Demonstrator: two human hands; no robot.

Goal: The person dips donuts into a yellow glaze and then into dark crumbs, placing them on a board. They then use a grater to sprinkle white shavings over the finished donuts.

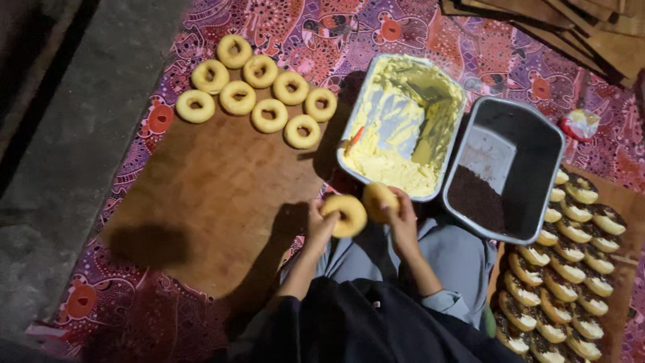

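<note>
Patterned cloth [416, 27] covers the floor; left hand [318, 225] grips a ring doughnut [345, 215], right hand [402, 218] closed on a doughnut half [377, 199], beside the cream tray [402, 124]

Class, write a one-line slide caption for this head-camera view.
Left hand and right hand each hold a doughnut half beside a tray of yellow cream.

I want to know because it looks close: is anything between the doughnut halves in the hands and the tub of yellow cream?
Nothing visible. The left hand holds one doughnut half, the right hand the other half, right at the near rim of the cream tub.
</note>
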